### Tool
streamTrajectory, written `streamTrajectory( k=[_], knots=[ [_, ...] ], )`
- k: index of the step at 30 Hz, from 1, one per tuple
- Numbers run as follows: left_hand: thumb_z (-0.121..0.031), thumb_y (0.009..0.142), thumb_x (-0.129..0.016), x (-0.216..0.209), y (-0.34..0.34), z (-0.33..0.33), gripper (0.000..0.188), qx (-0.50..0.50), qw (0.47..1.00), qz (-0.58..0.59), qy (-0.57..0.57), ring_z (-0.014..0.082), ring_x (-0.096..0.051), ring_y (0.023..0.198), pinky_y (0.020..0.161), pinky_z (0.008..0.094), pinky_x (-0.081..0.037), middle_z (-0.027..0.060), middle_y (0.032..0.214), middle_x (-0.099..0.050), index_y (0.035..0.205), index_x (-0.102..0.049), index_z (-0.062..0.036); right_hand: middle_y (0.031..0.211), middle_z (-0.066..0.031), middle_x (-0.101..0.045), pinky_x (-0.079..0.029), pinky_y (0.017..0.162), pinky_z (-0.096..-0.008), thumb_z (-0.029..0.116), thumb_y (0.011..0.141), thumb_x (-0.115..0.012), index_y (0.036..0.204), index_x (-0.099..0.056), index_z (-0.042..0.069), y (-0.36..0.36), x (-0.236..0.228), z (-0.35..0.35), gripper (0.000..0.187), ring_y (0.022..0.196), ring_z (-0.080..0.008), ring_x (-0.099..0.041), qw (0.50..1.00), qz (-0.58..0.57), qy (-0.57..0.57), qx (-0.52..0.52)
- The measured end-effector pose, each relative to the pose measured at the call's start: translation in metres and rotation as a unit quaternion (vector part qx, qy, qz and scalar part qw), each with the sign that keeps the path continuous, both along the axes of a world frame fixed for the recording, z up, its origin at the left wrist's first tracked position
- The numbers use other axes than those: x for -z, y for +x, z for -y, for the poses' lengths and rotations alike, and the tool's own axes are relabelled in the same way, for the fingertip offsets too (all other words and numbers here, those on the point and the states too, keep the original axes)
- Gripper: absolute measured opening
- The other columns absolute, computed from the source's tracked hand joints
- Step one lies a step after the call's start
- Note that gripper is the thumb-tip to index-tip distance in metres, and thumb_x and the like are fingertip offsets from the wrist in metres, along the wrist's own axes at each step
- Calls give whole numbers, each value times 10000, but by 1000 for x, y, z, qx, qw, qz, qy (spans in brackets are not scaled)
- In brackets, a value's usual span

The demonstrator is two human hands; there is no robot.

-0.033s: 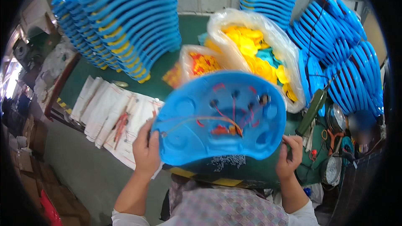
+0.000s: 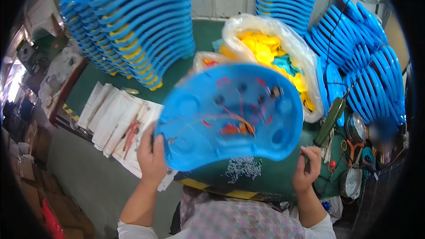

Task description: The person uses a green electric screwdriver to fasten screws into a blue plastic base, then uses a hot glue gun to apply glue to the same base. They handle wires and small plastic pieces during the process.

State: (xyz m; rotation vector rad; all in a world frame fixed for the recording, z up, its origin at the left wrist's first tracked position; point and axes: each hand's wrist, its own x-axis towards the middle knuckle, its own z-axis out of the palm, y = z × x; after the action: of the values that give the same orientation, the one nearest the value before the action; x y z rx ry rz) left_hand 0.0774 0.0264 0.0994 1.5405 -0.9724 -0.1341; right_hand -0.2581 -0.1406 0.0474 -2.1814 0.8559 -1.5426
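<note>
A curved blue plastic shell [image 2: 199, 144] is held up over the bench with its hollow inside facing me. Red, orange and yellowish wires and a small part with red on it lie inside. My left hand [image 2: 152, 157] grips the shell's left edge, thumb on the inner side. My right hand [image 2: 307, 168] is apart from the shell, just beyond its lower right edge. Its fingers are curled in with the thumb; whether a small thing is pinched there I cannot make out. Below the shell, a patch of small silvery pieces [image 2: 243, 169], perhaps screws, lies on the green bench.
Tall stacks of blue shells [image 2: 141, 31] stand at the back left, with more blue shells [image 2: 376, 79] at the right. A plastic bag [image 2: 237, 26] holds yellow and teal parts. White sacking [image 2: 113, 115] lies left. A green electric screwdriver [image 2: 330, 121] hangs at the right, near scissors [image 2: 353, 150].
The shell has risen a little and tilted, uncovering more of the silvery pieces. My right hand, earlier at the shell's right edge, is now separate from it.
</note>
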Motion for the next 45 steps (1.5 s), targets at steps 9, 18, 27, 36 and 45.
streamTrajectory(
  k=[9,18,27,36,45],
  knots=[
    [-267,1044,-558,-160,131,43,584,-115,940,87,-310,246,-508,1315,966,347,-518,153,1520,-422,1533,-340,-34,985,-132,-608,-512,694,-313,-98,821,-631,1066,-679,-6,-14,-6,-23,266,791,-226,-617,997,-67,-8,-41],
    [-225,1018,-573,-336,253,91,560,-175,946,187,-199,316,-647,1158,832,411,-637,204,1402,-526,1502,-362,-35,980,-126,-640,-544,601,-325,-51,798,-716,1092,-698,40,9,-14,-22,308,701,-236,-664,993,-83,25,-84],
    [-274,1014,-630,-332,272,128,489,41,985,-127,-109,339,-624,1153,953,425,-610,213,1341,-506,1340,-472,53,1001,-134,-648,-555,612,-352,-15,793,-738,1083,-699,47,1,-17,-30,299,725,-272,-677,988,-138,47,-60],
    [-512,874,-746,-294,279,118,1029,-76,988,111,-76,342,-455,1371,1159,468,-347,237,1492,-436,1568,-217,34,1032,-112,-650,-554,654,-371,47,826,-749,1115,-683,72,-1,-20,-42,297,750,-296,-674,974,-194,45,-105],
    [-694,893,-607,-268,295,114,1075,-111,953,278,42,405,-380,1449,1175,506,-338,264,1568,-366,1606,-156,-28,1050,-81,-654,-553,663,-364,117,878,-743,1126,-680,92,21,-34,-34,257,757,-275,-675,951,-215,109,-194]
  ],
)
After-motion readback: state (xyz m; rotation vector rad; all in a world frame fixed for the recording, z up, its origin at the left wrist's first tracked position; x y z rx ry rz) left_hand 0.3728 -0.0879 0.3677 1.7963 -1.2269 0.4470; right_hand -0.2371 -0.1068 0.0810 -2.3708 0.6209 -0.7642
